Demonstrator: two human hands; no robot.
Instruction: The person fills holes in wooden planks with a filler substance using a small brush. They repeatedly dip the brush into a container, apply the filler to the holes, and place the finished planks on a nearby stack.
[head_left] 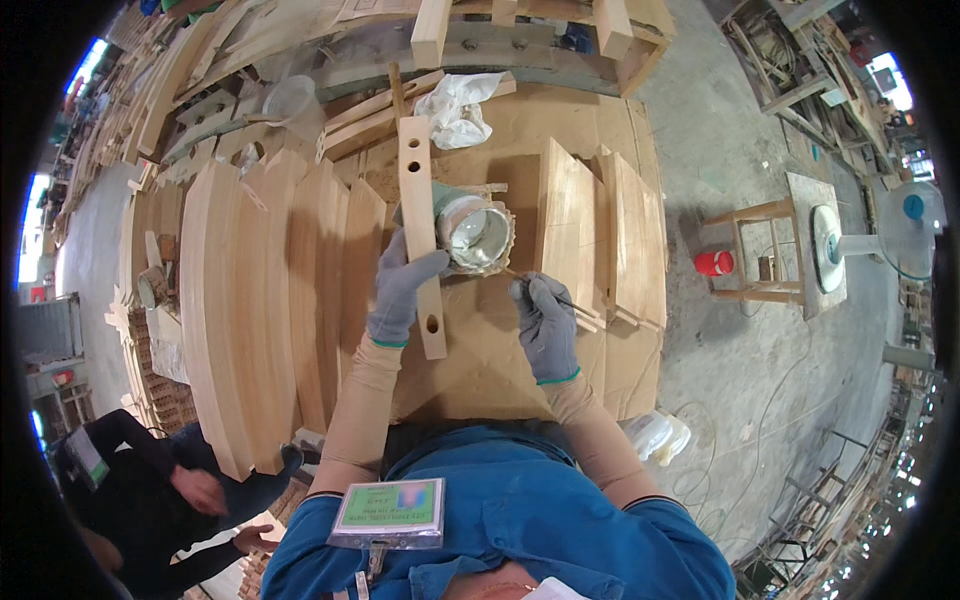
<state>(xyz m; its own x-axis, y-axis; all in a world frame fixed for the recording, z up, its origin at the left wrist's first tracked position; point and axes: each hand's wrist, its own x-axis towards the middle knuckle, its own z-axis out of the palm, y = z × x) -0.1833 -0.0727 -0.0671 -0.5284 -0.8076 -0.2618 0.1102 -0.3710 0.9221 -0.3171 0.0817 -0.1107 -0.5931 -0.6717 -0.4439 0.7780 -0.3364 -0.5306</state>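
My left hand point(398, 285), in a grey glove, is closed around a pale wooden rail point(420, 215) with round holes near both ends. The rail stands out lengthwise in front of me. Just right of it sits a pot point(480, 238) with a crusted rim and whitish, glue-like stuff inside. My right hand point(546, 315), also gloved, pinches a thin stick point(565, 300). The stick's far end is at the pot's near right rim; I cannot tell whether it is a brush. Cardboard point(480, 370) covers the worktop beneath.
Wooden boards point(250, 300) stand in a row on the left, with more boards point(575, 220) on the right. A crumpled white bag point(458, 108) lies beyond the pot. On the floor at right are a wooden stool point(760, 250) and a red can point(714, 263). A co-worker's hand point(200, 490) shows at lower left.
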